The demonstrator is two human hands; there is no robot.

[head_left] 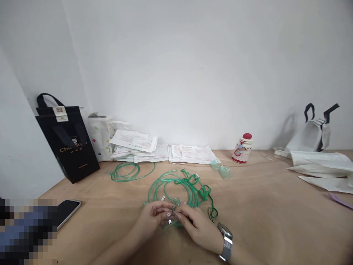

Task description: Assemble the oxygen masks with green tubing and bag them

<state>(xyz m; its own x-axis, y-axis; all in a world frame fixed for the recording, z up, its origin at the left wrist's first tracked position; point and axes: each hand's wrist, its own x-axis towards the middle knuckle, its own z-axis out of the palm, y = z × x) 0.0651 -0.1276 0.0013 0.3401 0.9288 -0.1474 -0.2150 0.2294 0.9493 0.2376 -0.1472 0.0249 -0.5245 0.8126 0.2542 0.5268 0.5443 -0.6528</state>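
My left hand and my right hand meet low at the table's middle, fingers pinched together on a small clear plastic piece joined to a tangle of green tubing. The tubing loops away from my fingers across the wooden table. A metal watch sits on my right wrist. A second coil of green tubing lies apart to the left. A clear greenish mask-like part lies beyond the tangle.
A black paper bag and a white bag stand at the back left beside stacked printed packets. A phone lies at the left edge. A small red-capped bottle, a grey bag and white sheets are at right.
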